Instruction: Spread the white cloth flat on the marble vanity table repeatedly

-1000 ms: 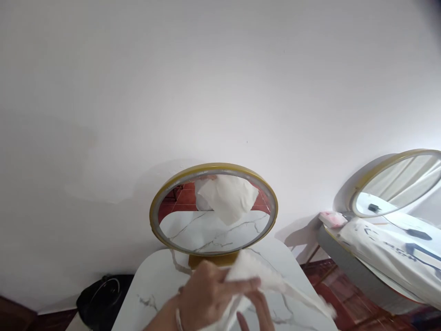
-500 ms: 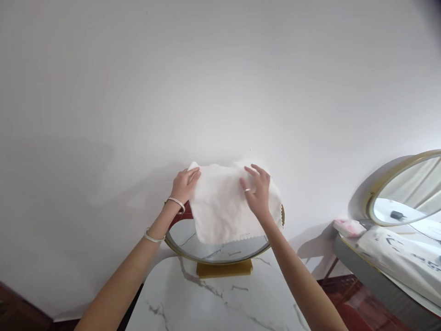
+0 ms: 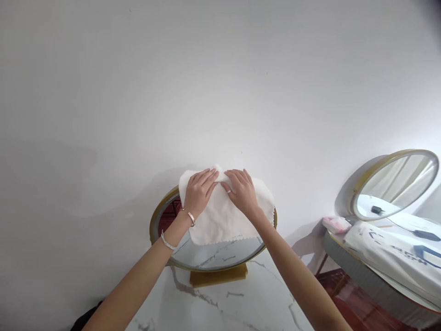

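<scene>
A white cloth with a scalloped lower edge hangs over the upper part of an oval mirror in a gold frame. My left hand grips the cloth near the middle of its top edge, thumb in front and fingers reaching over. Close beside it, my right hand, with a ring on the thumb, pinches the same edge in a like way. A small bunched peak of cloth rises between the two hands. The mirror's gold base rests on a white marble-patterned tabletop. The fingertips are partly hidden in the fabric.
A pale wall rises right behind the mirror. To the right, a second table holds another oval mirror, a pink-and-white packet, a white printed cloth or bag and a dark object with a cable.
My left hand has moved right from the cloth's left corner, and my right hand, open before, has closed on the top edge. The cloth's top is now bunched between them. The view has shifted slightly.
</scene>
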A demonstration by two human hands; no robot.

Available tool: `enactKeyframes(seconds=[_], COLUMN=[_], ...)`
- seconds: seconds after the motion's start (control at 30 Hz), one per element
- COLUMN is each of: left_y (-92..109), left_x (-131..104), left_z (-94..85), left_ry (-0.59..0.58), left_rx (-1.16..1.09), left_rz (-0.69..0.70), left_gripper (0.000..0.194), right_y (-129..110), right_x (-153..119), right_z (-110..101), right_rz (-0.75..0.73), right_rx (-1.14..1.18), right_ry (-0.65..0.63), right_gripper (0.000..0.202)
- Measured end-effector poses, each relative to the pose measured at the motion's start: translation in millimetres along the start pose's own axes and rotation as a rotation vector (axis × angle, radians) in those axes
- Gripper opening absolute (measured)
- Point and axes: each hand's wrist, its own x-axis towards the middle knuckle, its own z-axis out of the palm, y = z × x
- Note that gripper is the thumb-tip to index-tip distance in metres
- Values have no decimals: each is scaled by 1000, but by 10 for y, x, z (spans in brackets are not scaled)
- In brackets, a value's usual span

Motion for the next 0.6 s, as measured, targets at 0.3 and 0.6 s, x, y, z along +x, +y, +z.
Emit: enactKeyframes(seconds=[0.3, 0.6], left_y=[370, 19], left_x=[233, 15], left_z=[412, 125], left_ry=[-95, 138], left_rx=[68, -5], left_rz=[256, 59], left_gripper=[34, 23], right_y=[320, 209], right_x=[-827, -733], right_z=[-25, 80], right_rz=[291, 318], right_rx=[3, -160], right_ry=[324, 314], right_gripper=[38, 45])
